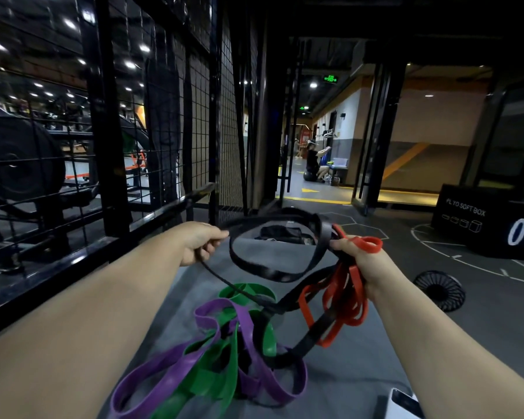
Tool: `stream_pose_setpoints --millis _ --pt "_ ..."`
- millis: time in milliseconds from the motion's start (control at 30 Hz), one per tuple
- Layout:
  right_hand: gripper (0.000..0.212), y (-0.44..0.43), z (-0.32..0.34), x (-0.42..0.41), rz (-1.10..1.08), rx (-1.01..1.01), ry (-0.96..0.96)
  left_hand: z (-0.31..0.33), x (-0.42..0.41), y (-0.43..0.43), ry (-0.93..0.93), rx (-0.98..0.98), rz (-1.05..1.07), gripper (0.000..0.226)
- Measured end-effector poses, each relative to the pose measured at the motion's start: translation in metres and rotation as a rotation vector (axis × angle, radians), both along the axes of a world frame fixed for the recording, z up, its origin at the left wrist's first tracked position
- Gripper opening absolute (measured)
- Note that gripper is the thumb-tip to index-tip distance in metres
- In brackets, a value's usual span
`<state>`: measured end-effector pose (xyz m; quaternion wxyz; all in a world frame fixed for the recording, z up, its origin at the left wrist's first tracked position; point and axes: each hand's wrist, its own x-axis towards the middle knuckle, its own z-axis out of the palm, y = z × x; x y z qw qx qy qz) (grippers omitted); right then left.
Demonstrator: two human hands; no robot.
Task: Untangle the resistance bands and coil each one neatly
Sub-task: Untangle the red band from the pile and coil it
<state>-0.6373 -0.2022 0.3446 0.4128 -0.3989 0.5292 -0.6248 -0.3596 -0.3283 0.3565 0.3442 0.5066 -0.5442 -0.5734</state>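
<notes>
Left hand [201, 243] pinches the black band [273, 267] up in a loop while the right hand [360, 261] grips the red band [345, 297], probably black too, lifting both clear of the purple band [212, 352] and green band [224, 373] still knotted on the grey mat [345, 373].

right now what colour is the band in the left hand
Black: the left hand pinches the black band, clearest in the head view.

A black wire fence [170, 116] runs along the left. Far right stands a black plyo box [478, 225] (marked 04). Nearer, a small black fan [439, 290] lies right of the grey mat [357, 364].
</notes>
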Motion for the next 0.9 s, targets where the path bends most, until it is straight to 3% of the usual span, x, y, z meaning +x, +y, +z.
stream_pose_setpoints --millis 100,300,500,567,700,767,833,900 --pt "0.020 -0.004 -0.003 0.001 -0.078 0.029 -0.024 -0.003 0.000 -0.006 -0.072 -0.054 0.093 0.015" --pt "0.051 -0.013 -0.013 0.009 -0.139 0.068 0.051 0.004 -0.019 0.017 -0.037 0.021 -0.094 0.018" --pt "0.046 -0.012 -0.013 0.016 -0.047 0.072 0.022 0.015 -0.040 0.030 0.074 -0.123 -0.161 0.005" --pt "0.053 -0.016 -0.013 0.010 -0.108 0.042 0.074 0.016 -0.040 0.026 0.121 -0.173 -0.105 0.019" --pt "0.038 -0.015 -0.010 0.005 -0.136 0.050 0.114 0.017 -0.030 0.020 0.182 -0.214 0.014 0.019" --pt "0.021 -0.013 -0.008 0.006 -0.119 0.040 0.109 0.018 -0.023 0.018 0.187 -0.231 0.060 0.019" --pt "0.005 -0.012 -0.007 0.006 -0.118 0.004 0.089 0.017 -0.016 0.016 0.112 -0.251 0.083 0.021" --pt "0.009 -0.013 -0.006 0.007 -0.115 -0.053 -0.014 0.015 -0.010 0.014 -0.031 -0.278 0.072 0.025"
